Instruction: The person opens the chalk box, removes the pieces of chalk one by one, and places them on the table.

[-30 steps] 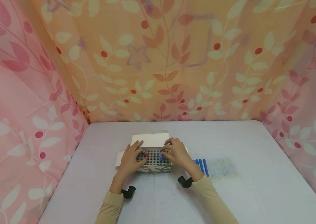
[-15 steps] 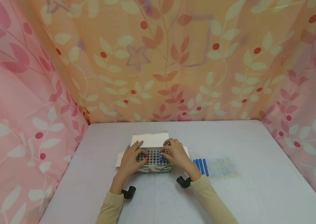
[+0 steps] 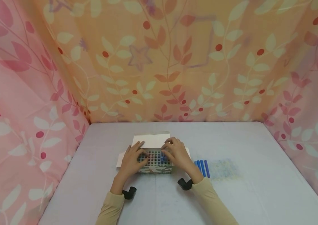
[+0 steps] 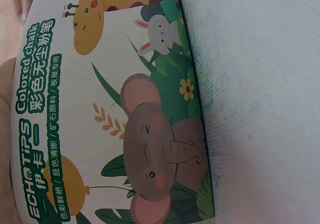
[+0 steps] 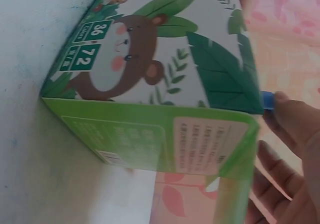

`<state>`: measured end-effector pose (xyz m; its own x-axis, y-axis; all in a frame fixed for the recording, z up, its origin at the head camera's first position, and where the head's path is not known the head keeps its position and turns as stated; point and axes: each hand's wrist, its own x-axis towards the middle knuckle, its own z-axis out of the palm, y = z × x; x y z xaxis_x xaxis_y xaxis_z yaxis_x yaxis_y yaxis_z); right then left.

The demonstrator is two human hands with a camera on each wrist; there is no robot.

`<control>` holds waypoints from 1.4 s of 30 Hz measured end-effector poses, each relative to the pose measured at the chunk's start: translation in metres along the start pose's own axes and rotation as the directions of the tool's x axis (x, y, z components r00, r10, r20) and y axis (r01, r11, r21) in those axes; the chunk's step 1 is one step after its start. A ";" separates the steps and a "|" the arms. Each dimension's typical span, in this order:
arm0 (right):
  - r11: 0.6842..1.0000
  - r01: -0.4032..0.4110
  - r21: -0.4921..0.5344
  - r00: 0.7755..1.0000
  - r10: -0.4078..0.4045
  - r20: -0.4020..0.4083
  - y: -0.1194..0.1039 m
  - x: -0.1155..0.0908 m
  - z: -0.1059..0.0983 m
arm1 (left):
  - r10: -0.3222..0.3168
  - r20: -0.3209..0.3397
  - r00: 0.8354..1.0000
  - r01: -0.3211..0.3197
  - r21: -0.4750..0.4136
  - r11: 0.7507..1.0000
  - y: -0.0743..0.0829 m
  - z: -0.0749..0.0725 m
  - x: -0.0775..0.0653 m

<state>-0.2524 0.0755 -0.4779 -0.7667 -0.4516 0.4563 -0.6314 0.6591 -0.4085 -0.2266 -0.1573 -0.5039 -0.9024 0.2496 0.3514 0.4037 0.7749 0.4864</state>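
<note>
A box of coloured chalk stands on the table with its lid up, a grid of stick ends showing inside. My right hand is over its right half, and thumb and finger pinch a blue chalk stick at the box's top edge in the right wrist view. More blue ends show just below those fingertips. On the left part of the box rests my left hand, fingers spread over the top. The left wrist view mostly shows the box's printed front; that hand is largely out of it.
Several blue and violet chalk sticks lie in a row right of the box, partly behind my right forearm. Beyond them a smudge of chalk dust marks the white table. Floral curtains hang around the table's back and sides.
My right hand shifts very slightly at the box while it keeps hold of the blue chalk stick. The left hand, the box and the row of sticks stay put.
</note>
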 end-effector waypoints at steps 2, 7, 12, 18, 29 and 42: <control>1.000 0.007 0.017 0.999 -0.006 -0.046 -0.001 0.001 -0.002 | -0.001 -0.002 1.000 0.001 0.001 1.000 0.000 0.000 0.000; 0.996 0.013 0.091 0.988 0.001 -0.153 -0.003 0.001 -0.012 | -0.003 0.000 1.000 0.003 -0.004 1.000 0.000 0.000 -0.001; 0.988 0.038 0.147 0.969 -0.001 -0.246 -0.001 -0.001 -0.025 | 0.007 -0.013 1.000 -0.007 -0.013 1.000 0.000 0.000 -0.003; 0.983 0.015 0.180 0.960 0.036 -0.277 0.009 -0.008 -0.046 | 0.009 -0.009 1.000 -0.009 -0.011 1.000 0.000 0.000 -0.002; 0.986 -0.070 0.152 0.961 0.107 -0.253 0.035 -0.032 -0.081 | -0.003 0.007 1.000 0.003 -0.012 1.000 0.000 -0.001 -0.002; 0.981 -0.190 0.044 0.964 0.195 -0.179 0.067 -0.062 -0.104 | 0.003 0.002 1.000 -0.003 -0.011 1.000 -0.002 0.001 -0.001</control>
<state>-0.2353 0.2099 -0.4517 -0.8417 -0.1998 0.5016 -0.4788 0.7056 -0.5224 -0.2268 -0.1585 -0.5057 -0.9014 0.2529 0.3514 0.4080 0.7678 0.4939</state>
